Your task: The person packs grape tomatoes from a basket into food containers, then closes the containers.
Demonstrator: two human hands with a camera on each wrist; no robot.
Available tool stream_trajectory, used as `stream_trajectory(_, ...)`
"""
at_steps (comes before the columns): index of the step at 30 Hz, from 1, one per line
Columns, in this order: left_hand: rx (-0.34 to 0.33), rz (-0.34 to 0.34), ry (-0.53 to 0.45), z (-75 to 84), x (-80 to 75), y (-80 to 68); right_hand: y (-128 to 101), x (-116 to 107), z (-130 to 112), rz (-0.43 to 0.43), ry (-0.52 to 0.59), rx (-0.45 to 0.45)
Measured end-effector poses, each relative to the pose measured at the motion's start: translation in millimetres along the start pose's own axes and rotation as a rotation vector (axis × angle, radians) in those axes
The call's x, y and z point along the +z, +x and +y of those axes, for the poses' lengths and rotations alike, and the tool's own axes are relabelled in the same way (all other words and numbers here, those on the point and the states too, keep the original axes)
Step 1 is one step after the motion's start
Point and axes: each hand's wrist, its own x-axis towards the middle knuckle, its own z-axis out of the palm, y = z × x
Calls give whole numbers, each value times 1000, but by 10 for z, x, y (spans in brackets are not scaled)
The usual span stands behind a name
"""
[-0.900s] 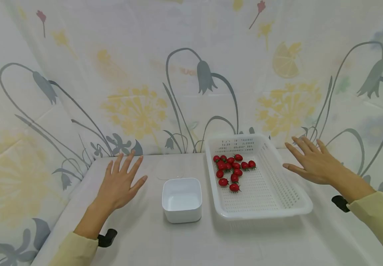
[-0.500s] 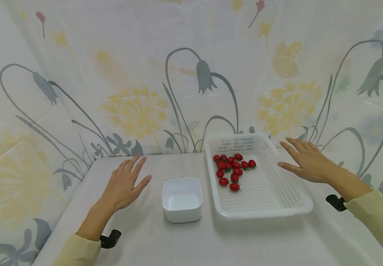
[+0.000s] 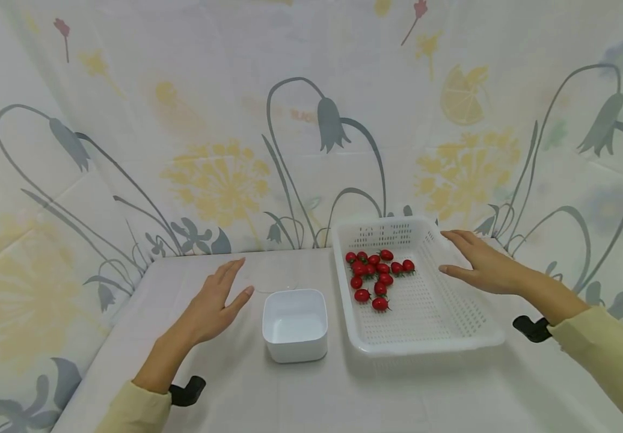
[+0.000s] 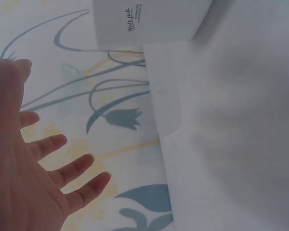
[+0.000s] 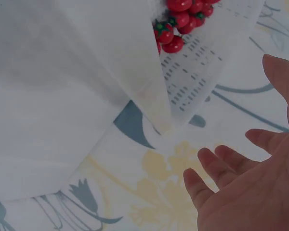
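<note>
Reaching in, nothing gripped | my right hand (image 3: pixel 481 264) flat over basket (image 3: pixel 454 346) rim, left hand (image 3: pixel 211 307) spread beside bowl (image 3: pixel 294 343) | next: pinch one cherry tomato (image 3: pixel 380 304) gently

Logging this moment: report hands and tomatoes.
Left hand open beside white bowl. Right hand open over basket rim. Tomatoes untouched, unobstructed.

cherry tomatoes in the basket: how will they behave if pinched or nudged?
The tomatoes are small, round and glossy, so they will probably roll and slip from a loose pinch. They lie loose in a cluster on the flat perforated floor of the basket, so nudging one likely scatters its neighbours. Thin skins probably bruise under a hard squeeze.
</note>
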Motion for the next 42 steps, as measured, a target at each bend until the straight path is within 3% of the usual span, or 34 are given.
stream_trajectory(11,-24,-50,-161,62,104,-10,127,-11,-163,-37,66,5)
stream_trajectory(25,-41,-58,-292,120,182,-49,347,42,-298,-108,201,28)
stream_trajectory(32,-109,-95,-350,135,240,-52,448,89,-311,-131,217,48)
stream_trajectory(42,-186,-160,-509,174,293,-80,665,255,-231,-155,286,69)
